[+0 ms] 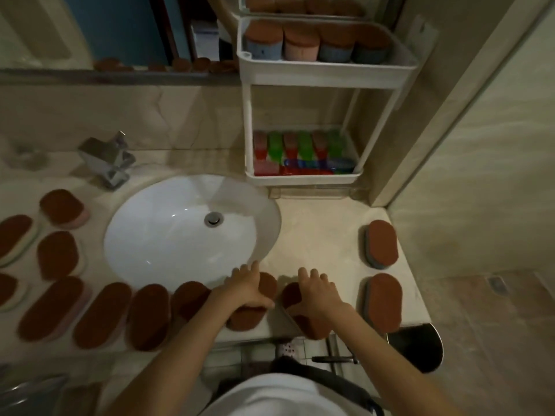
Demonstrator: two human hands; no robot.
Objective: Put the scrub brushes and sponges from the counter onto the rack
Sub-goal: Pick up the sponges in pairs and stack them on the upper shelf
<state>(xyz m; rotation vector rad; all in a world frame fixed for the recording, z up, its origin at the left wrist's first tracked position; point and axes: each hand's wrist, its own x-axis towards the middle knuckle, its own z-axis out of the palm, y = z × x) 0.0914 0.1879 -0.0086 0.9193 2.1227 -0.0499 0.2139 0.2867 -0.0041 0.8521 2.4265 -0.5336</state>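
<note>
Brown-topped sponges lie flat on the beige counter (318, 229) around the sink. My left hand (248, 288) grips one brown sponge (268, 286) at the front edge, thumb along its near side. My right hand (319, 292) grips the neighbouring sponge (292, 295), which tilts over the counter's edge. Two more sponges (383, 244) (386, 301) lie at the right end, and several others (102, 313) line the front left. The white rack (327, 77) stands at the back right; its upper tier holds upright sponges (300, 40), its lower tier (303, 178) red, green and blue scrub brushes (304, 151).
A white round sink (168, 235) fills the counter's middle, with a chrome faucet (108, 159) behind it. A tiled wall (468, 145) closes the right side. A black bin (420, 345) sits below the counter's right corner. A mirror (120, 31) runs along the back.
</note>
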